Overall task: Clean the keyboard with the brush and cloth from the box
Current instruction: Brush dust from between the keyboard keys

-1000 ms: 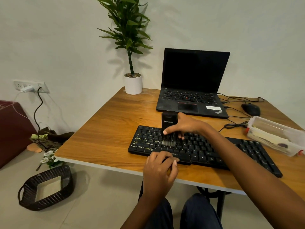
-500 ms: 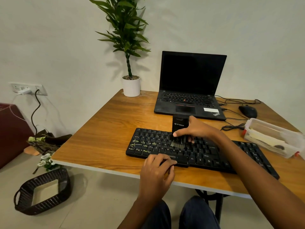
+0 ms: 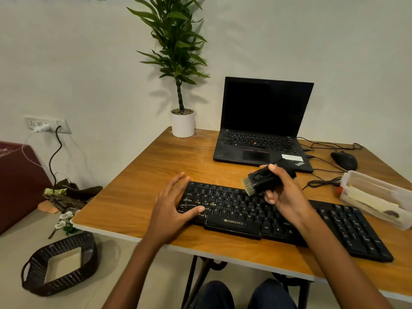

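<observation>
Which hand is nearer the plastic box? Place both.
Right. The right hand, holding the brush, is left of the plastic box; the left hand is farther left, touching the keyboard.

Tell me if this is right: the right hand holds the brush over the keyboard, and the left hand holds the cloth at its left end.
Not quite. In the head view the left hand holds no cloth; it is open, thumb on the left end of the keyboard. The right hand does hold the brush over the keyboard.
</observation>
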Tool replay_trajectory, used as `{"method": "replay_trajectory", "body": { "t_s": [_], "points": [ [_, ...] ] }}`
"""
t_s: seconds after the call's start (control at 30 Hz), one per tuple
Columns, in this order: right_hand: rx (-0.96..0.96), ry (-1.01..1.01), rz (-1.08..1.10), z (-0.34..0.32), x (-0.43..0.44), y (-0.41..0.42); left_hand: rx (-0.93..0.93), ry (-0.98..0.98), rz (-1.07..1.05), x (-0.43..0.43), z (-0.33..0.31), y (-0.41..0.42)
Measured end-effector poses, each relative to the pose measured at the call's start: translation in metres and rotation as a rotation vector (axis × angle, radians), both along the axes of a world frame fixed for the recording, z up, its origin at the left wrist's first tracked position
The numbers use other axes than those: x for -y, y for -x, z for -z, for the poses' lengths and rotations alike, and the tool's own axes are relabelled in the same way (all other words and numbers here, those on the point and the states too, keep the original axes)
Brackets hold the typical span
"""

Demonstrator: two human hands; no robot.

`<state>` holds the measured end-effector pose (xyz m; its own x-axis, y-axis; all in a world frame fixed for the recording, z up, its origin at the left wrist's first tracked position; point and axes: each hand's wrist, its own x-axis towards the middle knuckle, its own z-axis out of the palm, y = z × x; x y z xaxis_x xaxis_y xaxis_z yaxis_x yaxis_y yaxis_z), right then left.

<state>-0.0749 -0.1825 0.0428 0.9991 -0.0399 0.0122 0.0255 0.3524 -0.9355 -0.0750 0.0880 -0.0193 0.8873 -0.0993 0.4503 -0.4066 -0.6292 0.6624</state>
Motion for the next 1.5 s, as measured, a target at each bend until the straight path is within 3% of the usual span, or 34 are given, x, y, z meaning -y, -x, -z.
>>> {"method": "replay_trajectory", "body": {
  "t_s": [0.1,0.23,0.33,0.53,0.63,0.8,0.9,1.03,1.17,1.3,1.43,1.5],
  "points": [
    [-0.004,0.044,0.007,-0.004,-0.011,0.009,-0.371,0.015,0.119,-0.018,0.001,-0.020],
    [0.023,0.300,-0.087,-0.002,-0.030,0.014,-0.515,-0.120,0.162,-0.017,0.002,-0.021],
    [0.034,0.437,-0.130,0.001,-0.049,0.011,-0.505,-0.189,0.159,-0.018,0.002,-0.017],
    [0.105,0.721,0.046,0.007,-0.069,0.001,-0.516,-0.182,0.156,-0.017,0.001,-0.018],
    [0.069,0.797,-0.025,0.000,-0.071,-0.002,-0.517,-0.179,0.149,-0.017,0.000,-0.017],
    [0.070,0.820,0.071,-0.003,-0.079,-0.009,-0.498,-0.190,0.131,-0.015,-0.001,-0.016],
    [0.048,0.794,-0.015,0.000,-0.086,-0.006,-0.495,-0.199,0.139,-0.015,-0.002,-0.015],
    [0.104,0.840,0.117,-0.003,-0.085,-0.012,-0.497,-0.215,0.137,-0.017,-0.002,-0.017],
    [0.044,0.853,-0.017,-0.003,-0.087,-0.011,-0.495,-0.207,0.138,-0.016,-0.002,-0.016],
    [0.101,0.868,0.120,-0.006,-0.084,-0.018,-0.499,-0.217,0.133,-0.017,-0.001,-0.018],
    [0.024,0.816,-0.058,-0.002,-0.091,-0.011,-0.488,-0.209,0.131,-0.016,-0.001,-0.017],
    [0.079,0.868,-0.014,-0.003,-0.094,-0.013,-0.494,-0.209,0.134,-0.016,-0.001,-0.016]
  ]
}}
